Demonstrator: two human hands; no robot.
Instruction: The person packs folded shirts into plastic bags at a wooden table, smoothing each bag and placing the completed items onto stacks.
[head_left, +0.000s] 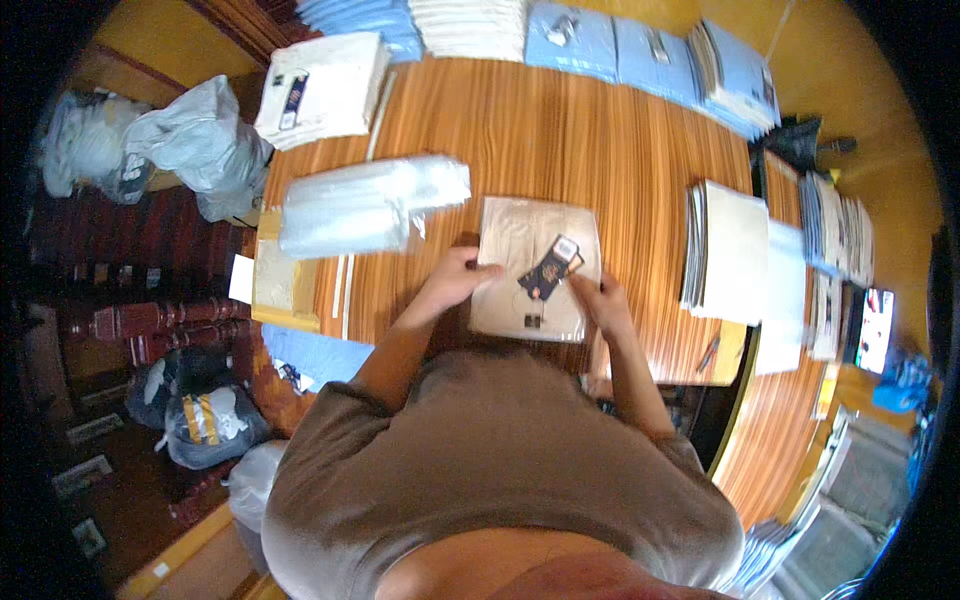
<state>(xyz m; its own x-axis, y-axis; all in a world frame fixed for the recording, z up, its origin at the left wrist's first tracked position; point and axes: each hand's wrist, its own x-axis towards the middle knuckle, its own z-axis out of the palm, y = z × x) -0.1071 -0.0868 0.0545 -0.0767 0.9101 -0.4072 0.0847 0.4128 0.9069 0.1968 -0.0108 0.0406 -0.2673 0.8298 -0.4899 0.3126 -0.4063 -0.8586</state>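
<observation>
A folded beige garment in a clear plastic bag (510, 297) is between my hands at the near edge of the table. On its front lies a dark hang tag (550, 272) with a white label at its upper end. My left hand (460, 283) grips the left edge, thumb on top and the other fingers partly hidden. At the right edge, my right hand (604, 306) holds the bag close to the tag, its fingers partly under the package.
Flat clear plastic bags (360, 205) lie at left on the wooden table (520, 120). Behind them sits a white garment stack (325, 90); blue packaged garments (570, 42) line the far edge. At right are a stack of pale sheets (728, 250) and small scissors (708, 354).
</observation>
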